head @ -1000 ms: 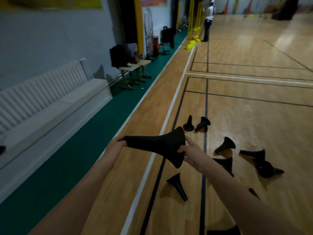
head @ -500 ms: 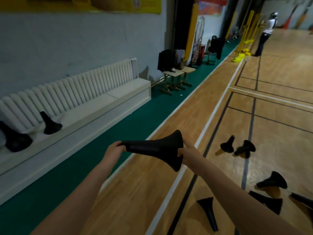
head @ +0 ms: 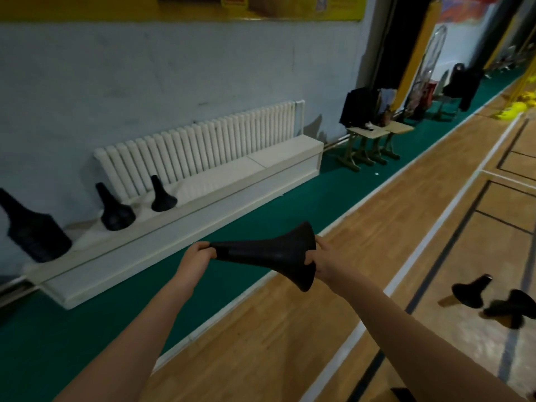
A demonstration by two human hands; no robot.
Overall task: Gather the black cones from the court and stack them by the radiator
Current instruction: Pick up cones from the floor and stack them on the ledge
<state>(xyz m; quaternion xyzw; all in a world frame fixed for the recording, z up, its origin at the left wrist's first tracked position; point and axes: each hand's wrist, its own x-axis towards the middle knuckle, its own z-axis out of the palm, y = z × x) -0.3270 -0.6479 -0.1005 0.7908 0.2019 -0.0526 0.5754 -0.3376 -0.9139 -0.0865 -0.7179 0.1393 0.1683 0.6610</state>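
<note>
Black flexible rubber cone [head: 269, 253] lies sideways between the hands, left hand [head: 195, 258] clamped on its narrow tip, right hand [head: 326, 260] on its flared rim, with three upright black cones [head: 114, 210] beyond the left hand by the white ribbed radiator [head: 203, 146].
</note>
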